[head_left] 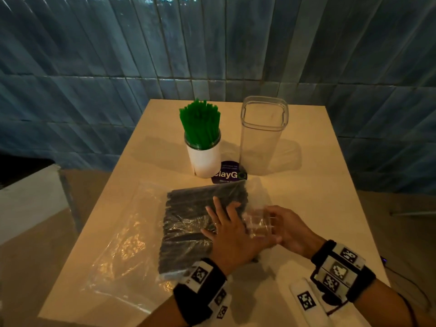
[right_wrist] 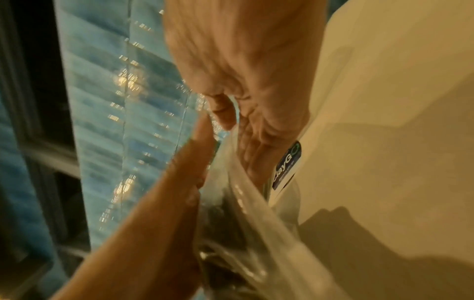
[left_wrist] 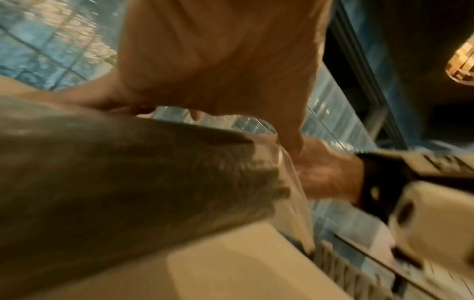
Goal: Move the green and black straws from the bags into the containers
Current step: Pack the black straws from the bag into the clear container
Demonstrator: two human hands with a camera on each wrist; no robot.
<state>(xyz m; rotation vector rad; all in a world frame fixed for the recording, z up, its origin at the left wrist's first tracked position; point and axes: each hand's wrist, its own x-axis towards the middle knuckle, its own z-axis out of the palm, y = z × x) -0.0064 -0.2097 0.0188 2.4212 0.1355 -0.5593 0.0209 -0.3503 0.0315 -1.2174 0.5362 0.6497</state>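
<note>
A clear bag of black straws (head_left: 195,220) lies flat in the middle of the table. My left hand (head_left: 224,218) presses on it with straight, spread fingers. At the bag's right end my right hand (head_left: 273,224) grips the loose clear plastic of its mouth (head_left: 256,220). The right wrist view shows my right fingers (right_wrist: 256,142) curled against that plastic (right_wrist: 256,223). Green straws (head_left: 200,123) stand in a white round container (head_left: 205,161) at the back. Next to it on the right stands a tall clear square container (head_left: 262,135) with nothing inside.
An empty clear bag (head_left: 118,244) lies flat left of the black straws. A purple round sticker (head_left: 230,175) sits on the table (head_left: 318,185) between the containers. A blue tiled wall rises behind the table, and floor shows on both sides.
</note>
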